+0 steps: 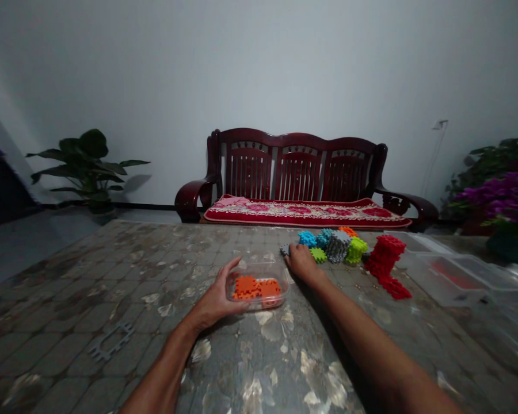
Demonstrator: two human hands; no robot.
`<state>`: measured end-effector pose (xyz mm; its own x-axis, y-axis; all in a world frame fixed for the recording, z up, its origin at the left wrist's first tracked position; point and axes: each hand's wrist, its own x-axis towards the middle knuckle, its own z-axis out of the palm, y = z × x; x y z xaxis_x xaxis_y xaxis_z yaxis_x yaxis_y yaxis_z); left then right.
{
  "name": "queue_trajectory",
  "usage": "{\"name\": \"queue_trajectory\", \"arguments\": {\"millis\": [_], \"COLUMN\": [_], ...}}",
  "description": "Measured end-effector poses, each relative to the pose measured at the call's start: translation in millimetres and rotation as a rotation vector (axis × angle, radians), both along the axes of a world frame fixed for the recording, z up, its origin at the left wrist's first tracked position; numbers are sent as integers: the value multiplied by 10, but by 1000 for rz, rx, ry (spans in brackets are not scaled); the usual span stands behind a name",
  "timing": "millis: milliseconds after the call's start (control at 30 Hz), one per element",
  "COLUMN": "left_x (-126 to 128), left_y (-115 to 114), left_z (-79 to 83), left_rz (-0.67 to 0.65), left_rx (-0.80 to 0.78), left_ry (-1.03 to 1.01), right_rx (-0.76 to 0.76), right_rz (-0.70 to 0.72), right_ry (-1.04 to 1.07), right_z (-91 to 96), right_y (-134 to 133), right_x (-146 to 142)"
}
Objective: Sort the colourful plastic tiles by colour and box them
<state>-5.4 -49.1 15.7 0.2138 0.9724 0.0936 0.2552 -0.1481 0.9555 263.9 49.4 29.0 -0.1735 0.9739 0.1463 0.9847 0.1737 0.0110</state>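
My left hand (216, 299) grips the left side of a small clear plastic box (280, 276) on the table, thumb over its near edge. Orange toothed building pieces (255, 287) lie inside the box. My right hand (301, 261) reaches just past the box, fingers curled down on a small grey piece (284, 249) on the table. Right beside that hand stand stacks of blue (307, 238), grey (337, 246) and green pieces (355, 250). A tall red stack (386, 261) leans further right.
Clear plastic tubs and lids (453, 276) lie at the table's right side. A flat grey frame piece (112, 340) rests at the near left. Beyond the table (112, 276) stand a dark wooden bench with a red cushion (302, 190) and potted plants (86, 167).
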Motion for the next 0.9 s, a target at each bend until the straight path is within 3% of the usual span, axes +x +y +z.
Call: {"name": "queue_trajectory", "arguments": {"millis": [233, 433, 600, 700, 900], "left_x": [44, 61, 93, 102, 118], "left_y": [37, 34, 15, 14, 17], "left_z": [-34, -30, 20, 27, 17], "left_rz": [-3, 8, 26, 40, 38], "left_rx": [31, 13, 16, 29, 45], "left_ry": [33, 39, 48, 72, 80], "right_rx": [19, 125, 263, 218, 145], "right_rz": [-8, -6, -233, -351, -410], "right_ry": [34, 138, 240, 218, 172], "right_z": [25, 29, -26, -49, -90], "right_y": [178, -22, -296, -396, -388], "right_x": [-56, 70, 390, 520, 528]}}
